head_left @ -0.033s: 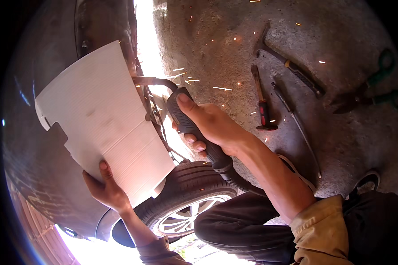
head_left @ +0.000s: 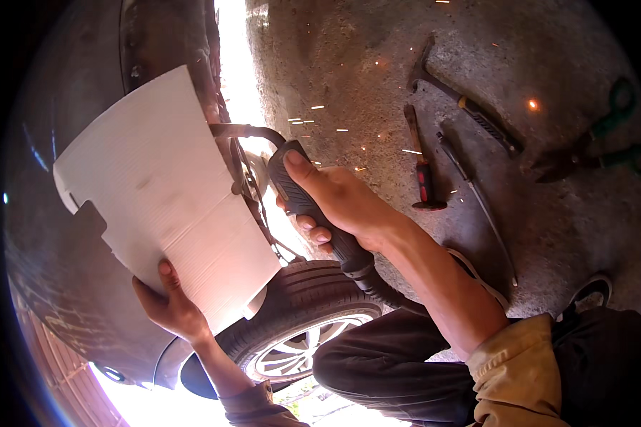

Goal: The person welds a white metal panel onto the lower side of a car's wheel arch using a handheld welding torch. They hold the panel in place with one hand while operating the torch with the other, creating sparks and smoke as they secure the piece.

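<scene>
In my right hand [head_left: 335, 206] is a black welding torch [head_left: 349, 250], my fingers wrapped round its ribbed grip and the thumb on top. Its bent neck points left, and the tip is hidden behind the upper right edge of a pale cardboard sheet [head_left: 157, 171]. My left hand [head_left: 174, 302] holds that sheet at its lower edge, thumb on the near face and other fingers mostly hidden. The sheet stands between me and part of a dark car body [head_left: 64, 242]. Sparks fly to the right from near the torch neck, beside bright glare.
A tyre [head_left: 313, 292] with a silver rim [head_left: 292, 354] sits below the sheet. On the concrete floor at right lie a pick-ended hammer [head_left: 490, 128], a chisel-like tool with a red-black handle [head_left: 425, 181], a thin metal rod [head_left: 481, 199] and green-handled snips [head_left: 605, 139].
The cardboard sheet has shifted very slightly left. Sparks show in different places, with one glowing brightly near the hammer handle. Both hands keep their grips.
</scene>
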`<state>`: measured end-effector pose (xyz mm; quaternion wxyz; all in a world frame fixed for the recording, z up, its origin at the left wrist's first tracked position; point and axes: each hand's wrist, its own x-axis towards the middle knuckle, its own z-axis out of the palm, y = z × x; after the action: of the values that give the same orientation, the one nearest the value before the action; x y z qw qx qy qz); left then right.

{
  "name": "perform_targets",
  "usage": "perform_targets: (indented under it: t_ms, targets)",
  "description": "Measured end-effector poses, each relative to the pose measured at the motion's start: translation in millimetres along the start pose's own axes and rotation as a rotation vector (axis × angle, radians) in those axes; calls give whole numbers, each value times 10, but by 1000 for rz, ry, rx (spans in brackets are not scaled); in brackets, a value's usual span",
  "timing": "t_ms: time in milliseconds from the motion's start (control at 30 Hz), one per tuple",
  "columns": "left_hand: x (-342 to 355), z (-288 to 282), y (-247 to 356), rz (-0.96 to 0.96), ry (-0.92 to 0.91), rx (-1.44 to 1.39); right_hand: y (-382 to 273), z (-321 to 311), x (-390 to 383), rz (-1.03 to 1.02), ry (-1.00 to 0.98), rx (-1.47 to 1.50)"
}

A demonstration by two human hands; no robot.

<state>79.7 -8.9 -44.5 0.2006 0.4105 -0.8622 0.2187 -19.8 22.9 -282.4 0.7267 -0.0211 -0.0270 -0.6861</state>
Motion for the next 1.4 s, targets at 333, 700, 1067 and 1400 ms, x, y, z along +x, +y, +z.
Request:
perform_targets:
  t_ms: [333,700,1067,1400]
  targets:
    - [14,-113,-72,-46,106,-119,54,-39,-14,10,-5,40]
    - [-49,-122,-114,-27,33,-4,37,-20,0,1,-10,-16]
    - [13,-47,-3,3,-70,27,-47,62,-22,97,-5,-31]
    - [-26,-6,-25,13,25,21,-17,29,-61,87,15,-25]
